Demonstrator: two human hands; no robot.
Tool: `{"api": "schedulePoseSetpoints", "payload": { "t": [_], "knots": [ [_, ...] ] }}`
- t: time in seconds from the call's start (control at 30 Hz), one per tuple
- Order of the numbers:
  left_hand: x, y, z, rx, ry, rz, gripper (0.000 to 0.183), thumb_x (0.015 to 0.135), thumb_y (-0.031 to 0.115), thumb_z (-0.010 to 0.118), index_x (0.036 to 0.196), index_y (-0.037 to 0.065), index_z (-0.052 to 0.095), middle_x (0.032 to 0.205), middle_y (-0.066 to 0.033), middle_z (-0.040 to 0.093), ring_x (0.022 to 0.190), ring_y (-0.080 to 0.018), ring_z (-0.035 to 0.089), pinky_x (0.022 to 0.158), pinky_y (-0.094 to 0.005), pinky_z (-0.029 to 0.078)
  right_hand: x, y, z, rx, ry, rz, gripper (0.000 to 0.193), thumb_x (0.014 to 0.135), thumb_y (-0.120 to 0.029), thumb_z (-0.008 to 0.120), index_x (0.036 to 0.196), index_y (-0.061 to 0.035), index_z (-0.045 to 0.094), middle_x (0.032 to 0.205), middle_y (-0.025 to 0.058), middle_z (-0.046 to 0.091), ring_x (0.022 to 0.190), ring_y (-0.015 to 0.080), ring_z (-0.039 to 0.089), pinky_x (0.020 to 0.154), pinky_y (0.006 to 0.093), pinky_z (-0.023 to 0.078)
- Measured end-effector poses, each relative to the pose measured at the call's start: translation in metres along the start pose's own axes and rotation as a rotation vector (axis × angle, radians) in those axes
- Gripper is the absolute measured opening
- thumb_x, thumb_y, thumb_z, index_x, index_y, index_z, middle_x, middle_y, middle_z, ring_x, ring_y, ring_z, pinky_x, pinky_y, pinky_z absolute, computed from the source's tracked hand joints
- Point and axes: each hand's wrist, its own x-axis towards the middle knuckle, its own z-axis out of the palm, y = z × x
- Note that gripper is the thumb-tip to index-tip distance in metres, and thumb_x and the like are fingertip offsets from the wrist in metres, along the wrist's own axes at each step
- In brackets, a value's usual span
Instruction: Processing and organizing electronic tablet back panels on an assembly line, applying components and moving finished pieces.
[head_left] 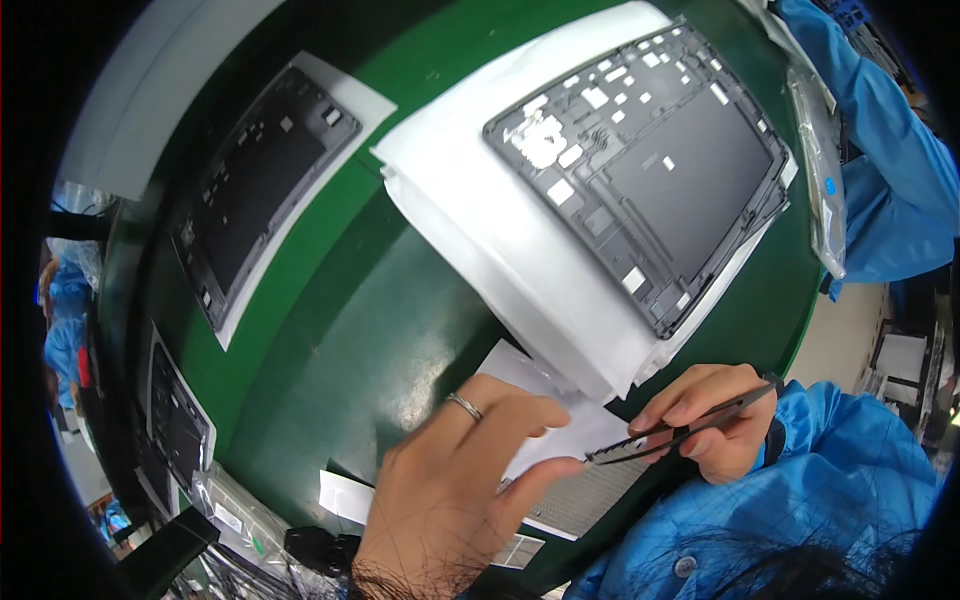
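My right hand (715, 420) grips a pair of black tweezers (690, 431), their tips pointing left. Those tips are close to the thumb of my left hand (455, 480); any tiny piece between them is too small to make out. My left hand has its thumb and bent index finger apart, with nothing visible held, and a ring on one finger. Under both hands lie a white sheet (560, 435) and a grey sheet with fine rows of marks (590, 500). Beyond them, a dark tablet-like housing (690, 185) with several white patches rests on a white padded support (500, 210).
On the green table (370, 310), another dark housing (255, 190) lies on white backing at left, with a further one (178, 415) nearer. Plastic-wrapped items (245, 515) sit at lower left. A blue-sleeved person (890, 150) is at upper right, beside a clear-wrapped item (820, 190).
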Motion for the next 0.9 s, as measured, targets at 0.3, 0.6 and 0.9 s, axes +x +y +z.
{"api": "schedulePoseSetpoints", "payload": {
  "t": [0.3, 0.6, 0.9],
  "knots": [
    [0.01, 0.011, 0.029, -0.235, 0.201, 0.301, 0.047, 0.078, 0.002, 0.087, 0.123, 0.006, 0.076, 0.108, -0.0084, 0.076, 0.089, -0.018, 0.075, 0.076, -0.0287, 0.063, 0.018, -0.024, -0.009, 0.376, 0.129, 0.342, 0.025, 0.106, -0.013, 0.065, 0.118, 0.0081, 0.066, 0.106, 0.0278, 0.074, 0.073, 0.0235, 0.074, 0.058, 0.0286, 0.056],
    [0.015, -0.003, 0.036, -0.246, 0.377, 0.59, 0.034, 0.084, -0.002, 0.08, 0.118, 0.0, 0.077, 0.105, -0.0097, 0.077, 0.088, -0.0194, 0.077, 0.072, -0.0289, 0.065, 0.016, -0.023, -0.006, 0.357, 0.168, 0.326, 0.024, 0.106, -0.013, 0.065, 0.117, 0.008, 0.068, 0.105, 0.0245, 0.075, 0.074, 0.0223, 0.074, 0.06, 0.0282, 0.057],
    [0.005, 0.008, 0.033, 0.121, 0.44, 0.39, 0.027, 0.085, 0.002, 0.084, 0.112, 0.003, 0.078, 0.099, -0.0047, 0.074, 0.079, -0.0181, 0.075, 0.065, -0.03, 0.062, 0.028, -0.02, -0.006, 0.053, 0.132, -0.106, 0.02, 0.095, 0.001, 0.074, 0.112, 0.0092, 0.07, 0.107, 0.0279, 0.076, 0.093, 0.0271, 0.078, 0.082, 0.0344, 0.064]
  ]
}}
